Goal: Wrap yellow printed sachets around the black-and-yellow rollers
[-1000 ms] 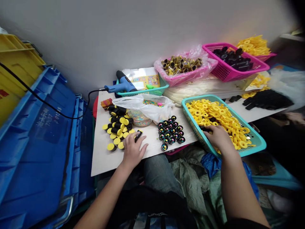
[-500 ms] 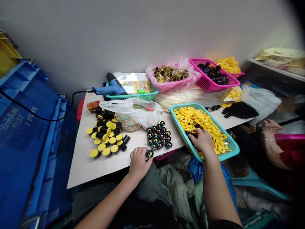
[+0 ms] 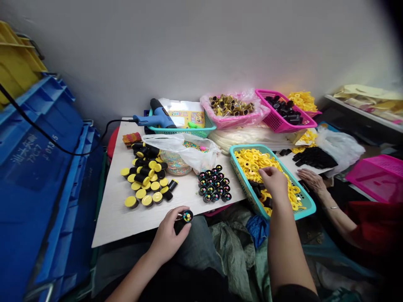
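Note:
My left hand [image 3: 171, 233] is closed round a small black tube [image 3: 187, 217] filled with coloured beads, held just off the near edge of the white board [image 3: 116, 216]. My right hand [image 3: 274, 181] reaches into the teal basket [image 3: 304, 207] of yellow rings [image 3: 252, 159], fingers curled over the rings; what they hold, if anything, is hidden. A cluster of bead-filled black tubes [image 3: 214, 186] stands between my hands. Capped black tubes with yellow lids [image 3: 146, 180] lie to the left.
A plastic bag of coloured beads [image 3: 182, 153], a blue glue gun [image 3: 155, 118] in a teal basket, pink baskets [image 3: 285, 111] of parts and blue crates [image 3: 40, 176] surround the board. Another person's hand [image 3: 310, 180] rests at the right by black parts [image 3: 315, 157].
My left hand left the capped tubes, picked a bead-filled tube from the cluster and drew it toward me. My right hand moved deeper into the ring basket. Another person's hand came onto the table.

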`<state>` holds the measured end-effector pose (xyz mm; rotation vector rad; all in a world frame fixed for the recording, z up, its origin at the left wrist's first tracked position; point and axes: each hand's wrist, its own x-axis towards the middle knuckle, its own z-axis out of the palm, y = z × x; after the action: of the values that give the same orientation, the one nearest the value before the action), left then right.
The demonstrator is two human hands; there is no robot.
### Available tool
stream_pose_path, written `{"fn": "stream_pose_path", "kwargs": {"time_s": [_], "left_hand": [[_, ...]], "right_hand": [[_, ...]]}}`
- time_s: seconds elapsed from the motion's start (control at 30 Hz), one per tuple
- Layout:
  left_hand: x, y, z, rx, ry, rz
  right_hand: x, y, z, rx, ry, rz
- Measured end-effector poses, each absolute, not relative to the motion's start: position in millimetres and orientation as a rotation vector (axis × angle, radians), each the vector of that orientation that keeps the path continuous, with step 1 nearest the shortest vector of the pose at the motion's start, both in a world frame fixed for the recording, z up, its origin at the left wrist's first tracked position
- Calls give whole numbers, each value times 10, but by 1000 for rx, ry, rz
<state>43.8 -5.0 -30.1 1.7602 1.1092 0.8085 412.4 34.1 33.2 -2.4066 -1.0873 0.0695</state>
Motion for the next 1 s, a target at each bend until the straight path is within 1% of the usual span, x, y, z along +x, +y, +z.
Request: {"fn": "stream_pose_path", "kwargs": {"time_s": [0.07,0.17,0.23,0.3,0.37,0.5,0.87,1.0], "left_hand": [[386,-55,-267,1705,1043,819],[356,-81,-194,1624,868,836],[360,-105,-142,1611,751,854],[369,-127,-100,1619,679,890],[373,-145,-73,1617,667,932],[356,-164,-45,1612,730,950],[383,-141,51,1811,818,927],[406,-127,43,1868,806,975]], "right_hand": [[3900,175,379,-2085,-961,287],[3309,-45,393,-1515,-897,884],[2862,-156,363,-1297,-853,1222],[2486,-235,304,-1186,-814,1409],[2230,-280,225,-1144,-808,1471],[2022,-282,94,-1172,-857,1468],[1992,-281,42,-1252,-964,1420],[1974,-297,-35,-1209,-958,1471]]}}
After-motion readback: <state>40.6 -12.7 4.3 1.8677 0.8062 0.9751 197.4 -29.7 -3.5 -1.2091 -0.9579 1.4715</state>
